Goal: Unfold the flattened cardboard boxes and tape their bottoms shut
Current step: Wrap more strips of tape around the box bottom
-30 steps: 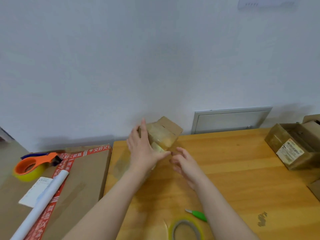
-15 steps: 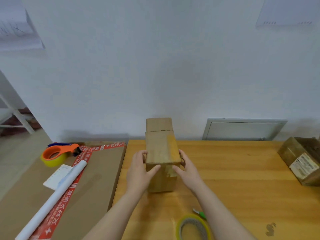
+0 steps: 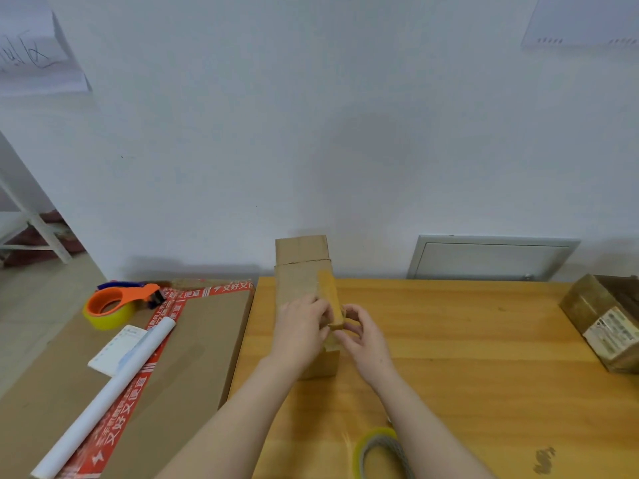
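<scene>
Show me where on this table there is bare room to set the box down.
Barest: the wooden table between the right hand and the labelled box. Also the near-right corner beyond the tape roll. Crowded: the flat carton on the left, carrying a tape dispenser and white roll.

Two bare forearms reach forward from the near counter edge, close together. The left hand (image 3: 300, 331) curls its fingers (image 3: 316, 305) over a box (image 3: 299, 281); the right hand (image 3: 363, 338) pinches the box's raised near corner.

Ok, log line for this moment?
left hand: grips box | right hand: pinches raised flap | box: standing on table | tape roll: untouched, near edge
</scene>
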